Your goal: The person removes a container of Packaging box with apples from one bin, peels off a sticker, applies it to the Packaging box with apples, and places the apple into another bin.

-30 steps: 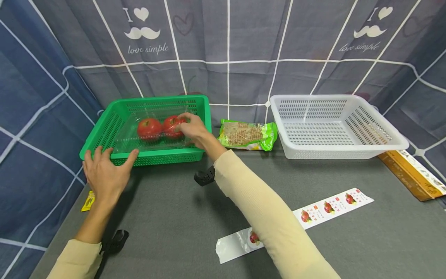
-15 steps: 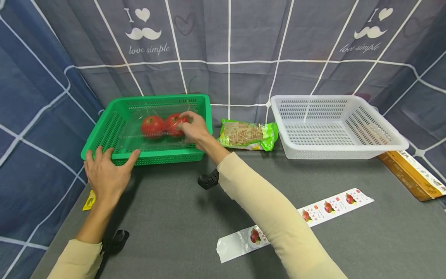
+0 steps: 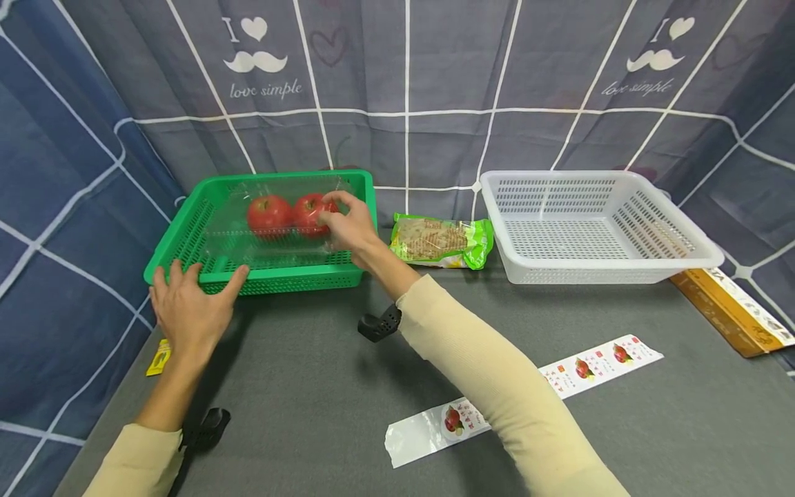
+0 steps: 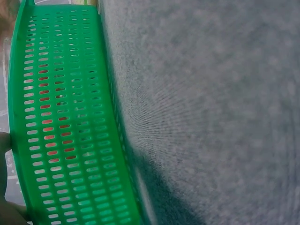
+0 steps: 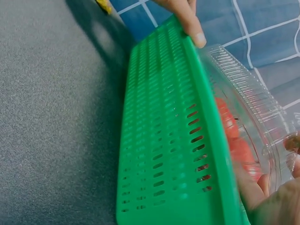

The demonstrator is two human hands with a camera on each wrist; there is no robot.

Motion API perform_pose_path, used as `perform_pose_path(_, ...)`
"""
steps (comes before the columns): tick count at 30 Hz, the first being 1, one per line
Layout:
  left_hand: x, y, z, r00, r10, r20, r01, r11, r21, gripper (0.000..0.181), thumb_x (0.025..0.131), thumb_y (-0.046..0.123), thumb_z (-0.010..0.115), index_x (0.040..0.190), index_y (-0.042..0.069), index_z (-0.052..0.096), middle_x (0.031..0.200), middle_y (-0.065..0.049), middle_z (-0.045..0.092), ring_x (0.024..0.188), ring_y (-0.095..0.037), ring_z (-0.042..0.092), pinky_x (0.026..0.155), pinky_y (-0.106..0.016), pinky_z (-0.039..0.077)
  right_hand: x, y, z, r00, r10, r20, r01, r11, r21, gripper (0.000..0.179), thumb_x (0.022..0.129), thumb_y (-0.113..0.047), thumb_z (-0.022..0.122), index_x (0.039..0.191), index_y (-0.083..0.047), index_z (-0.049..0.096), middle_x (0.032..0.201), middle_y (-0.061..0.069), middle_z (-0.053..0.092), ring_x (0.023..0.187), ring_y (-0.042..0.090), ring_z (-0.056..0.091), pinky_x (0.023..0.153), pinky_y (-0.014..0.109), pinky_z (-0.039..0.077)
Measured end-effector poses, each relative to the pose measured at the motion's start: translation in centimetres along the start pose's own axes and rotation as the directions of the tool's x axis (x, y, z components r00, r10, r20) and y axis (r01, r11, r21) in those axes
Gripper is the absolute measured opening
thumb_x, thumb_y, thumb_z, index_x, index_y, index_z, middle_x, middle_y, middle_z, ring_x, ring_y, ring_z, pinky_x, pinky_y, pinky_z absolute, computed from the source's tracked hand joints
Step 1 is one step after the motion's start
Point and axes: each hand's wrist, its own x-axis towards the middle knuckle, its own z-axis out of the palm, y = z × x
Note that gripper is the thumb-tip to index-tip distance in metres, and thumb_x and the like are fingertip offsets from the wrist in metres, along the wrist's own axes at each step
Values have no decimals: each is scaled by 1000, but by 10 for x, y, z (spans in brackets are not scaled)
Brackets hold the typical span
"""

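In the head view my right hand (image 3: pixel 352 222) pinches the right end of a clear plastic box (image 3: pixel 226 224). Two round red fruits (image 3: pixel 270 217) lie inside it. The box is over the green basket (image 3: pixel 279 279), within its rim. My left hand (image 3: pixel 194 304) rests at the basket's front left corner, fingers spread over the rim. From the right wrist, the box (image 5: pixel 243 89) shows beyond the basket's rim, and my left thumb lies on that rim. The left wrist view shows mostly the basket's slotted side (image 4: pixel 70 122), with red behind the slots.
Beside the basket lies a green packet of noodle-like food (image 3: pixel 437 241). A white basket (image 3: pixel 584 273) stands to its right, with a brown and white box (image 3: pixel 733 314) near its front corner. A printed strip (image 3: pixel 428 435) lies in front, partly under my right arm. A small yellow packet (image 3: pixel 159 357) is at left.
The clear box and its fruits have risen a little in the green basket, with my right hand gripping the end. My left hand has stayed at the corner.
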Motion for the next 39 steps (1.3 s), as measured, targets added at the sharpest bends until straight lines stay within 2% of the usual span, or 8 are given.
perform_pose_path(6,0,-1,1,1000,-2,2,2,1000,-7,92,87,62,60,136,-14,47,153,-30,29,147,-41,7,117,-56,0,-8,-10,-7,1000,-27,4,27,999,43,37,91,0,57,126,-7,60,104,9,57,54,21,52,56,37,54)
perform_pose_path(12,-1,-1,1,1000,4,-4,-4,1000,-5,92,87,63,59,137,-13,48,153,-30,29,147,-41,8,117,-54,0,-19,-23,-21,998,-60,-24,63,993,96,36,88,4,57,123,-5,61,100,9,56,67,18,47,75,53,56)
perform_pose_path(18,-1,-3,1,1000,4,-10,-4,1000,-12,92,87,63,60,137,-13,47,153,-29,29,147,-41,7,116,-57,1,-32,-35,-40,995,-88,-39,92,988,124,37,86,5,58,122,-3,61,92,13,57,73,30,55,68,44,59)
perform_pose_path(23,-1,-4,1,1000,0,-9,0,1000,-9,92,86,62,60,137,-13,46,154,-30,28,147,-40,6,116,-57,0,-48,-43,-59,995,-82,-52,87,991,101,37,86,5,60,122,-4,61,100,13,50,64,19,52,61,37,59)
perform_pose_path(29,-1,-3,1,1000,5,-4,-5,1000,-8,92,87,62,59,138,-13,46,154,-30,27,147,-40,6,116,-57,0,-71,-48,-84,995,-91,-44,97,984,152,40,85,8,57,123,0,58,87,11,52,60,15,53,62,37,59)
perform_pose_path(34,-2,-2,1,1000,10,-11,-10,1000,-7,91,87,62,58,138,-13,46,154,-30,27,147,-41,7,116,-57,0,-93,-46,-108,995,-93,-30,96,986,135,40,87,8,53,127,2,54,94,13,49,83,26,60,73,42,59)
perform_pose_path(36,-2,-2,2,1000,13,-14,-13,1000,-8,91,87,63,58,138,-13,47,154,-30,27,147,-41,7,116,-57,0,-103,-45,-117,996,-87,-30,91,985,144,37,88,9,52,123,1,54,97,13,45,93,27,56,81,48,56)
perform_pose_path(39,-3,-2,2,1000,19,-19,-20,1000,-11,91,87,63,59,137,-13,47,153,-30,28,147,-41,8,116,-57,0,-116,-42,-130,996,-87,-23,89,984,156,32,88,9,50,116,-5,58,98,13,42,96,26,53,83,51,55)
